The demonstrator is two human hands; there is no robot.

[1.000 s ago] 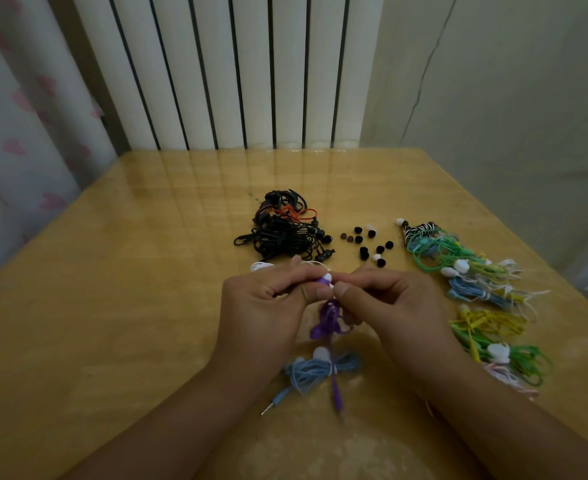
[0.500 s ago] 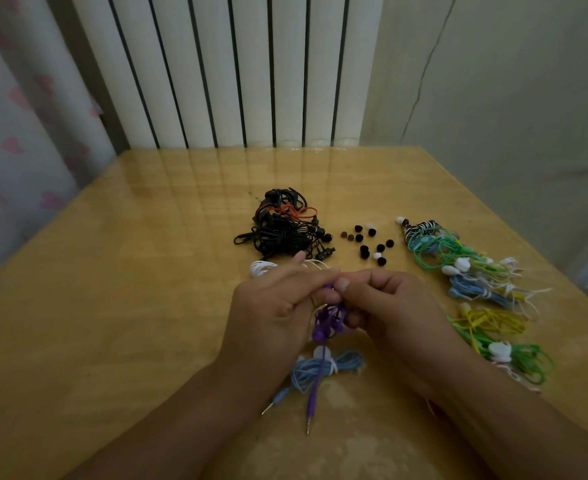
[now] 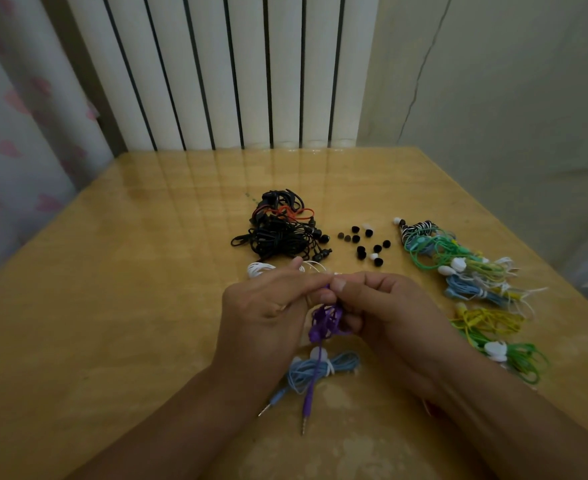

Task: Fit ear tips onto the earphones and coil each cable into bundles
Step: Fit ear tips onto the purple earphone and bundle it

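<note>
On the wooden surface (image 3: 112, 306), just this side of the black earphone pile (image 3: 278, 233), both grips, left hand (image 3: 268, 306) and right hand (image 3: 389, 306), are pinched on the purple earphones (image 3: 323, 323), so I'd keep loops even and tension light, minding the dangling plug (image 3: 307, 407) and loose ear tips (image 3: 365, 244).

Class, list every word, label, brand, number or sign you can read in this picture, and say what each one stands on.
None: no readable text shows anywhere.
Purple earphones held by the left hand and right hand: no print visible.
Black bundles, ear tips and coloured bundles: no lettering that can be made out.
Curtain: pink heart shapes only, no words.
</note>
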